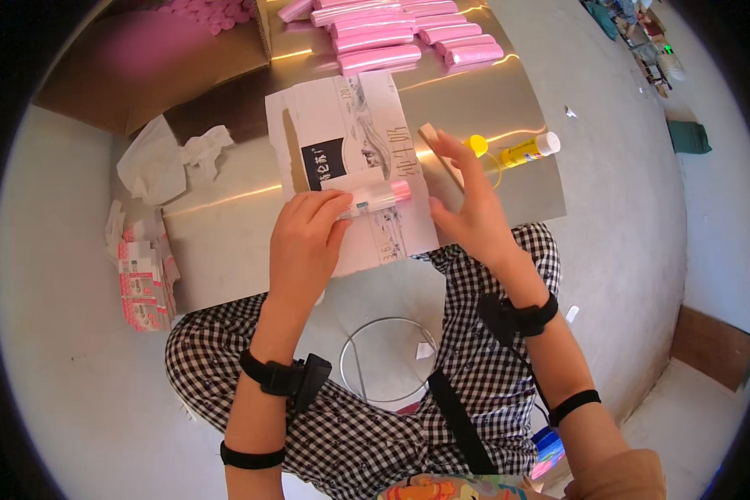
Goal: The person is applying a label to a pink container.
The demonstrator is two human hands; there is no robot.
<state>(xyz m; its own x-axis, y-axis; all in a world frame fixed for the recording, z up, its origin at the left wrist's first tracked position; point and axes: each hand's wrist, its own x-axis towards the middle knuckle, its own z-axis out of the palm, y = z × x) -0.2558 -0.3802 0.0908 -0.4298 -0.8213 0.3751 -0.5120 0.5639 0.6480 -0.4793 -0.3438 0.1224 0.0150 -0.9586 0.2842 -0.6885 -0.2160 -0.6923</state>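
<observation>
My left hand (304,242) presses down on a small pink and white rolled packet (377,197) that lies on a white printed sheet (342,142) spread over a low shiny board (492,92). My right hand (467,204) hovers just right of the packet, fingers spread and holding nothing, close to a thin pale stick (432,137). A glue stick (521,151) with a yellow cap lies on the board beyond my right fingers.
Several finished pink rolls (392,33) lie in rows at the board's far edge. Crumpled white tissue (162,158) sits at the left, with a stack of pink and white labels (146,283) on the floor. A cardboard box (154,58) stands at the back left. A metal ring (389,358) sits between my knees.
</observation>
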